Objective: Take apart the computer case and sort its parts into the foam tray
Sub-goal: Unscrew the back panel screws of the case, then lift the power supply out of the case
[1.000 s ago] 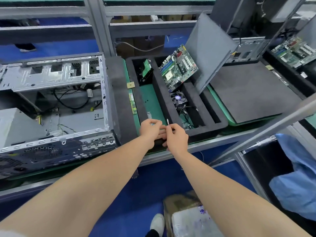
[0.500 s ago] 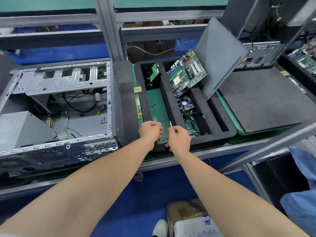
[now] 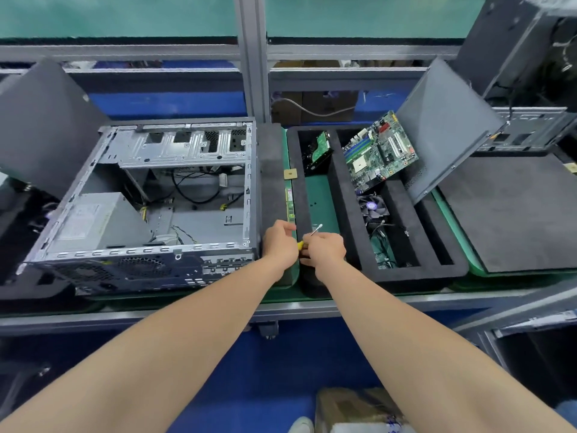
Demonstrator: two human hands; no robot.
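Head view: right hand [image 3: 326,250] clamped round the screwdriver [image 3: 315,230], its shaft poking over the foam tray [image 3: 345,195], near-left compartment. Left hand [image 3: 279,242] is curled against the yellow handle; whether it grips, I cannot tell. Computer case [image 3: 140,198] sits open just left on the tabletop [image 3: 287,295]. Risk: a fumbled two-handed grip could drop the tool among the sorted parts

The left hand [image 3: 279,243] and the right hand [image 3: 326,250] are both bare, and the skin on their backs looks smooth. The left forearm [image 3: 156,354] and the right forearm [image 3: 421,345] are bare too, along all the length that is visible, long and slim, narrowing toward the wrists. At the lower edge shows the rounded toe of one white shoe [image 3: 301,425], plain and smooth.
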